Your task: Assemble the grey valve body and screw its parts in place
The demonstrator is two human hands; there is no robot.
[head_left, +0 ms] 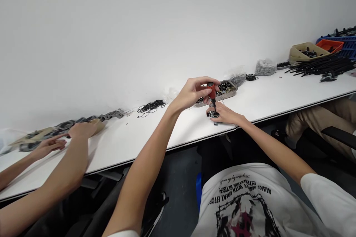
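Over the white table, my left hand (191, 92) has its fingers closed on the red handle of a screwdriver (211, 90), which points downward. Lower down, my right hand (227, 114) grips a small ring-shaped black and silver part (213, 114) at the tabletop. The screwdriver's dark shaft reaches down to that part; its tip is too small to make out. A small grey piece (216, 123) lies just below the part. Right behind my hands sits a metal tray (233, 92) of small black and brass-coloured pieces, partly hidden by my left hand.
A pile of black rings (151, 106) lies left of my hands. At left, a co-worker's hands (80, 130) are near grey straps and a beige container (98, 126). Rightward are a plastic bag (265, 67), black rods (324, 66), a beige bin (295, 52) and an orange bin (330, 45).
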